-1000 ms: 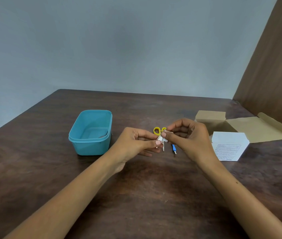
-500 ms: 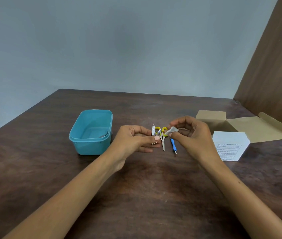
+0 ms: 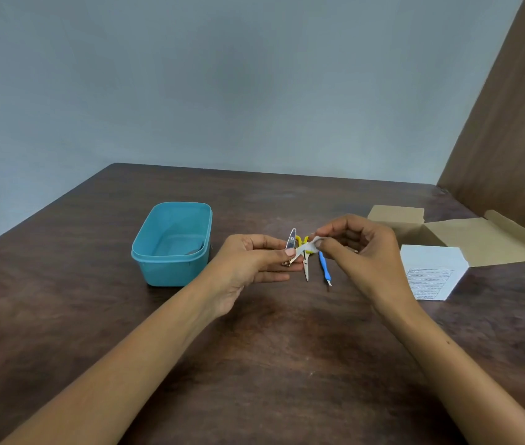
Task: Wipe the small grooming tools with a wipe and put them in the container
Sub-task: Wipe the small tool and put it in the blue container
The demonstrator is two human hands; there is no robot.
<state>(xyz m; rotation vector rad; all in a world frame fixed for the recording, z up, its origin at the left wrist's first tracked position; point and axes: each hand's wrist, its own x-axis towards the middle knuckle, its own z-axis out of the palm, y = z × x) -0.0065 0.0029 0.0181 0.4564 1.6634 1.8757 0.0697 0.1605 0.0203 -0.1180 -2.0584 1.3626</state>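
Note:
My left hand pinches a silver nail clipper held upright above the table. My right hand pinches a small white wipe that stretches over to the clipper. On the table below them lie yellow-handled scissors and, to their right, a blue-handled cuticle tool. The teal plastic container stands open to the left of my left hand, with a dark item at its bottom right corner.
An opened brown cardboard box lies at the right, with a white printed packet in front of it. A brown wall panel rises at the table's right edge.
My hands have drawn slightly apart. The clipper now stands clear in my left hand and the wipe has been pulled along it to the right; scissors and blue tool show fully.

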